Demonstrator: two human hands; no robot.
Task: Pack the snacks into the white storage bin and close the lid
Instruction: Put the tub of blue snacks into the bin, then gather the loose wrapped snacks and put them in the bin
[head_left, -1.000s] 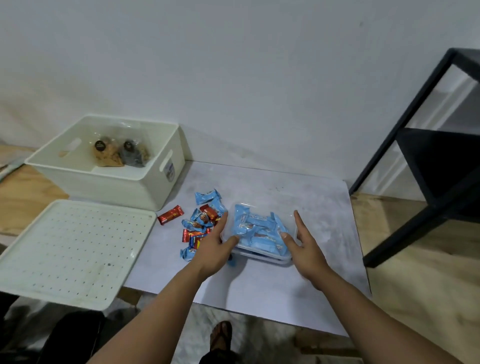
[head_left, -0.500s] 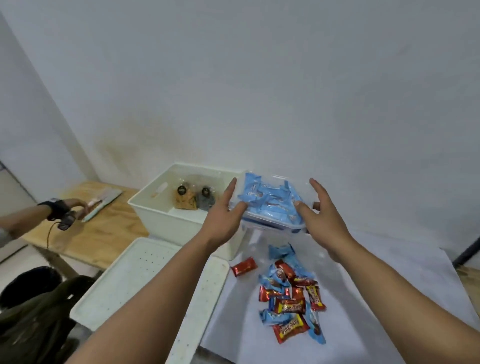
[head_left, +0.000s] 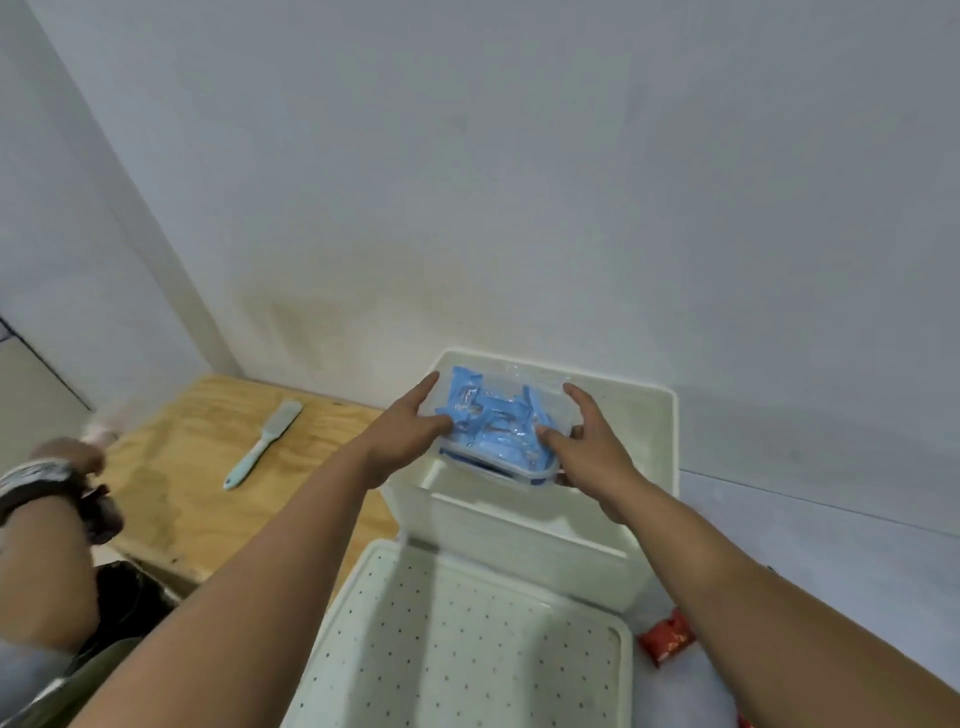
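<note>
A clear plastic container (head_left: 496, 423) full of blue snack packets hangs over the open white storage bin (head_left: 658, 467), partly below its rim. My left hand (head_left: 402, 441) grips the container's left side with the thumb on top. On the right side, my right hand (head_left: 595, 454) holds it the same way. Whatever else lies in the bin is hidden under the container. The bin's white perforated lid (head_left: 467, 649) lies flat in front of the bin, near me. One red snack packet (head_left: 667, 636) rests on the pale tabletop (head_left: 831, 551) right of the lid.
Left of the bin is a wooden table (head_left: 171, 499) with a light blue brush (head_left: 262, 441) on it. Another person's arm with a wristband (head_left: 47, 483) reaches in at the far left. A plain wall stands close behind the bin.
Both hands lifted the container of blue snacks off the tabletop and carried it left and away from me, from beside the loose snacks to over the bin, then lowered it into the opening.
</note>
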